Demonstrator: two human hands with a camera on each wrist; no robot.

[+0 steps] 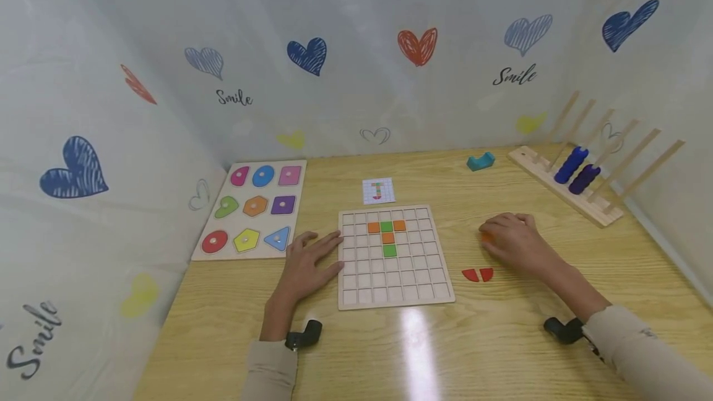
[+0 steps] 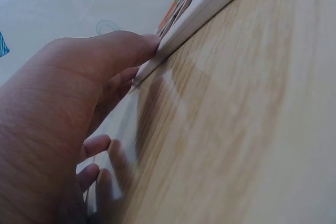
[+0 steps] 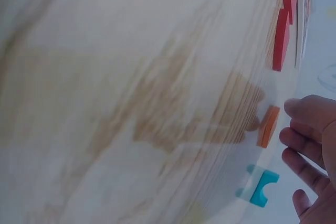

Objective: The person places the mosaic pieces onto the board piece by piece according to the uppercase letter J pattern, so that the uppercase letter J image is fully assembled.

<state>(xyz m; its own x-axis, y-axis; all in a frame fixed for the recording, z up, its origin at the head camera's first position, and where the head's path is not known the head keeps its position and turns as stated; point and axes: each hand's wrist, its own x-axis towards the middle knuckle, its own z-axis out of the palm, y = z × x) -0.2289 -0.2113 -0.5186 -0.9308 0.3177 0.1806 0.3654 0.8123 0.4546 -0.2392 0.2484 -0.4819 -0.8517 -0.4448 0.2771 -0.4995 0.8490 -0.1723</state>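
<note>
My left hand [image 1: 306, 268] rests on the table with its fingers spread. Its thumb and forefinger touch the left edge of a wooden grid board [image 1: 356, 296]. Orange and green squares [image 1: 387, 237] form a T shape on that board. To the right of the board, my right hand [image 1: 515, 243] is over an orange square piece [image 3: 269, 127], its thumb and fingertips close to it with a small gap showing in the right wrist view. From above, the fingers partly hide this piece. Two red quarter-round pieces [image 1: 478, 275] lie nearer the board.
A pattern card [image 1: 369, 193] lies behind the board. On the left is a shape puzzle board [image 1: 239, 189] with knobbed pieces. A teal block [image 1: 481, 161] stands at the back right, beside a wooden peg rack [image 1: 543, 178] with blue and purple beads.
</note>
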